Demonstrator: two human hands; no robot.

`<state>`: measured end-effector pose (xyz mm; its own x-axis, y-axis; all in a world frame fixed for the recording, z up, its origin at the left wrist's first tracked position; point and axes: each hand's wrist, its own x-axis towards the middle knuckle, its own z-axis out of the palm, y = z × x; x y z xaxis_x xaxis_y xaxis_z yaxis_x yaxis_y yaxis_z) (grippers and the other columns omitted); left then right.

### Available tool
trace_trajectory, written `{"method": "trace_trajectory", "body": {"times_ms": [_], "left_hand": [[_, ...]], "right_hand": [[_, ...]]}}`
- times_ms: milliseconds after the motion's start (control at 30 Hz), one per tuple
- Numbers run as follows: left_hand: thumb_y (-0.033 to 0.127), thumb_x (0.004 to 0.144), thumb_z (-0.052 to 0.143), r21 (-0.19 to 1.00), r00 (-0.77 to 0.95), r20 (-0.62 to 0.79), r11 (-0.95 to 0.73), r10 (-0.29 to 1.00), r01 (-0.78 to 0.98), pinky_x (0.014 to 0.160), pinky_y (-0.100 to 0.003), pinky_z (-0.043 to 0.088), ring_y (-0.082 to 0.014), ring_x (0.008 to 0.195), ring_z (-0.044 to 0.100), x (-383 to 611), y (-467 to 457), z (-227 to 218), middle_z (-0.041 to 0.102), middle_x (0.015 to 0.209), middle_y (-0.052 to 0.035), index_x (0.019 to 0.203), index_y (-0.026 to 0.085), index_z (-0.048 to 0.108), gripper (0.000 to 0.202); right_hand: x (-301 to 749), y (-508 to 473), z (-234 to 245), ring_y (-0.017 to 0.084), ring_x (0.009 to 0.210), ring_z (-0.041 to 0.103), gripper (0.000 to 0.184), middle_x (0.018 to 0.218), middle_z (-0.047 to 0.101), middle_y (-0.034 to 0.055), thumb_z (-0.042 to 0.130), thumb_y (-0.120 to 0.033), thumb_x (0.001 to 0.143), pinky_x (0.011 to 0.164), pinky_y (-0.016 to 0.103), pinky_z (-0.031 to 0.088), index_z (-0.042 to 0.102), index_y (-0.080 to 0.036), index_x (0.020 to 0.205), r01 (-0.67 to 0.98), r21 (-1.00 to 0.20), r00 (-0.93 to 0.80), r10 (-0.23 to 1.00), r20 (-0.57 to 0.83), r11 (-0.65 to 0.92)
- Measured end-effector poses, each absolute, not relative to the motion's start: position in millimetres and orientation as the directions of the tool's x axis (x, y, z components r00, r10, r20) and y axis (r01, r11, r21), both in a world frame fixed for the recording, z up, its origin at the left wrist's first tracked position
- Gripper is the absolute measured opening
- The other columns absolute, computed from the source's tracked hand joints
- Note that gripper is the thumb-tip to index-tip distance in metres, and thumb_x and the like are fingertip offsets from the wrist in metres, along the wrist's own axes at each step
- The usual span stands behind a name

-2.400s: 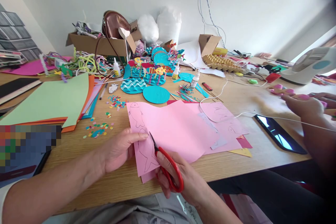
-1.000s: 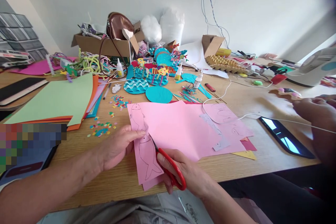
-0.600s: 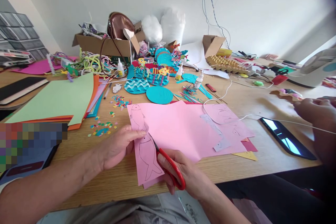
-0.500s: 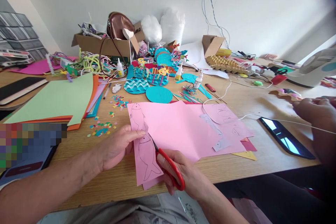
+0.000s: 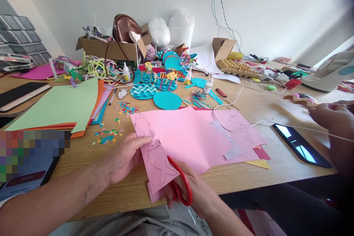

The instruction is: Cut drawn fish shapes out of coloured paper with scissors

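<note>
The pink sheet (image 5: 182,132) is gripped at its left edge by the left hand (image 5: 127,156), with the thumb laid on top and the curled fingers tucked underneath. The scissors (image 5: 189,190) are grasped by the right hand (image 5: 195,186), their red loops wrapped by the fingers below and to the right of the left hand. Most of the blades is hidden beneath a flap of the pink sheet; only the dark tips are seen, slightly parted, just to the right of the left thumb's end. On that flap a lower fish outline (image 5: 157,156) is drawn, its head set right at the thumb and its long axis slanted down and to the right, so that the tail is brought near the red loops. The lower fish outline is thus held between the two hands: the head is closer to the left, the tail closer to the right. The blades are pointed up and to the left, roughly along the same slant as the body. An upper fish outline (image 5: 142,123) is placed above the left thumb, toward the sheet's far left corner. The broad undrawn part of the pink sheet is spread on the table (image 5: 262,103) to the right of the blade tips, and the blue oval (image 5: 167,100) is found just beyond its far edge.
</note>
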<state>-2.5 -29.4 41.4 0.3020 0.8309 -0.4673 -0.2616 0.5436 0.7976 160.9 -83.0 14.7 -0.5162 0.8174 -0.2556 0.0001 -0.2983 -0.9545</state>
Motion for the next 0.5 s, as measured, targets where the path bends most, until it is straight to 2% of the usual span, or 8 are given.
{"method": "trace_trajectory", "body": {"times_ms": [100,267,500], "left_hand": [[0.012,0.077,0.058,0.802,0.302,-0.454,0.532,0.838,-0.272,0.055,-0.025,0.05,-0.0137,0.056,0.061,-2.4,-29.4,41.1,0.067,0.065,-0.0023,0.075,0.014,0.066,0.008],[0.015,0.077,0.058,0.788,0.302,-0.492,0.565,0.816,-0.243,0.058,-0.026,0.051,-0.0151,0.059,0.062,-2.6,-30.3,39.6,0.068,0.068,-0.004,0.079,0.013,0.067,0.009],[0.018,0.073,0.062,0.818,0.297,-0.443,0.517,0.846,-0.252,0.055,-0.023,0.048,-0.0141,0.056,0.06,-2.8,-31.7,40.6,0.067,0.062,-0.0022,0.068,0.014,0.065,0.007]], "right_hand": [[161.1,-83.9,13.6,0.007,0.041,0.044,0.042,0.048,0.048,-0.0043,0.045,-0.054,0.086,0.041,0.018,0.032,0.054,-0.016,0.07,-0.013,-0.947,-0.532,0.804,-0.264,-0.32],[160.7,-82.5,13.2,0.006,0.039,0.041,0.047,0.046,0.048,-0.0048,0.044,-0.058,0.085,0.041,0.017,0.032,0.054,-0.015,0.069,-0.061,-0.942,-0.53,0.81,-0.249,-0.33],[157.2,-83.1,14.3,0.007,0.039,0.044,0.05,0.044,0.046,-0.0046,0.039,-0.06,0.086,0.039,0.017,0.029,0.049,-0.016,0.063,-0.061,-0.929,-0.539,0.795,-0.276,-0.364]]}}
